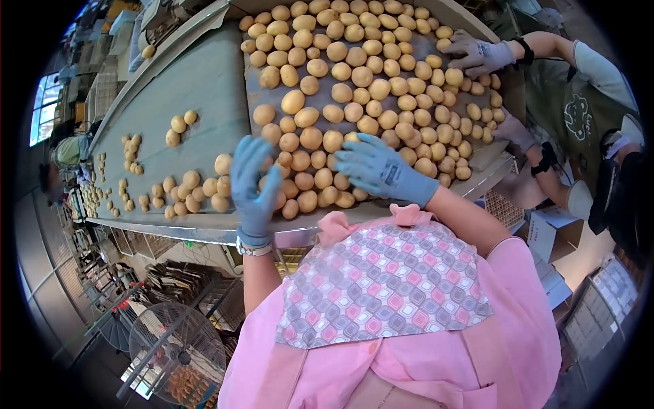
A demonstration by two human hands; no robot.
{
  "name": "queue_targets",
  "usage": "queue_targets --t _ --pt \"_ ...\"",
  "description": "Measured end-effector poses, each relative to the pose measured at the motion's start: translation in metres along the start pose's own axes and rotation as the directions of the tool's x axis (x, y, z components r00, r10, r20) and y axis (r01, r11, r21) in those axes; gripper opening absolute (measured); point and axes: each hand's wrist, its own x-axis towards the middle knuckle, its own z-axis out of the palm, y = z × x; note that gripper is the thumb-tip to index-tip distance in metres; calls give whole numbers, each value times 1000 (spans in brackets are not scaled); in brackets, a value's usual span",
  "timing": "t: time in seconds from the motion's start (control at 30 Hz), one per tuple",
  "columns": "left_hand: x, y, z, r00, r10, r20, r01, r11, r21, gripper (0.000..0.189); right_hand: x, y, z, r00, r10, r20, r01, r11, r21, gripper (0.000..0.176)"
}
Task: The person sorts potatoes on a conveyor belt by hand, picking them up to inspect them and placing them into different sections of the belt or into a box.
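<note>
Potatoes (310,138) lie spread in a loose layer over the sorting surface. My left hand (253,187), in a blue glove, is held at the edge between the potato layer and the green belt (197,102). Its fingers are stretched upward, with the thumb apart, and potatoes lie close on both sides. My right hand (385,170), also gloved in blue, lies palm down over the potatoes with its fingers spread toward the left. Its fingertips reach a potato (333,141); what is under the palm is hidden.
A metal rim (300,237) runs along my side. Across on the right, a co-worker's gloved hands (477,54) touch potatoes. Loose potatoes (191,179) sit on the belt at left. Below stand a large fan (178,341) and a cardboard box (545,235).
</note>
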Motion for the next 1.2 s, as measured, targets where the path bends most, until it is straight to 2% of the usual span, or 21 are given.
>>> queue_targets --t 0.07,0.1,0.2,0.23,0.33,0.37,0.47,0.5,0.53,0.6,0.63,0.67,0.7,0.73,0.8,0.87,0.93,0.97,1.03,1.13,1.2 --pt "1 12 -2 935 93 342 -128 989 79 47 -13 10 -5 976 219 9 -216 955 205 38" --pt "3 14 4 878 92 470 -198 963 181 61 -11 16 -20 982 185 -41 -181 980 85 38" --pt "5 3 14 851 30 524 -242 908 341 68 -25 34 -41 989 147 -9 -148 987 -68 38" --pt "6 -1 14 893 28 449 -225 892 392 66 -30 32 -47 991 135 -1 -134 983 -127 36" --pt "7 -9 15 958 48 284 -210 793 571 59 -44 15 -46 957 266 -114 -266 964 18 32" --pt "6 -16 12 984 82 158 -164 768 619 51 -44 10 -45 949 253 -186 -264 964 -38 30" --pt "5 -27 13 987 137 -79 -86 884 459 44 -25 -3 -56 982 180 -52 -183 982 -43 25" --pt "7 -17 17 990 144 3 -132 895 427 39 -25 3 -35 979 117 -167 -119 993 -3 17" --pt "6 -10 23 974 149 172 -209 888 410 39 -17 3 -37 993 65 -100 -64 998 21 17" --pt "5 1 38 858 151 491 -351 871 343 39 1 2 -41 999 -43 30 41 996 80 17" --pt "4 10 46 837 136 529 -391 827 405 39 10 6 -39 938 111 329 -137 989 57 24" --pt "3 19 54 817 118 565 -431 775 461 39 14 17 -38 896 225 382 -246 969 5 25" --pt "3 23 58 796 97 598 -472 718 512 39 15 30 -40 892 335 304 -347 938 -14 25" --pt "6 20 60 792 86 605 -473 713 517 39 12 46 -43 907 420 15 -421 905 57 26" --pt "15 5 65 783 61 619 -474 703 530 38 0 65 -52 826 521 -217 -481 851 210 28" --pt "19 -3 67 764 31 645 -473 706 527 37 -18 56 -50 858 508 -73 -476 840 260 29" --pt "20 -2 63 760 43 649 -470 726 502 36 -39 27 -42 913 402 71 -408 897 170 31" --pt "26 4 61 708 -74 703 -454 715 532 38 -48 21 -39 933 360 6 -359 929 93 31" --pt "33 3 58 739 64 670 -412 831 375 39 -64 11 -33 958 263 -118 -273 959 -80 32" --pt "43 2 45 840 151 521 -335 900 279 37 -73 15 -24 929 310 -200 -315 949 8 34" --pt "47 0 32 909 161 385 -278 922 268 33 -66 16 -9 950 307 -63 -310 949 -60 33"
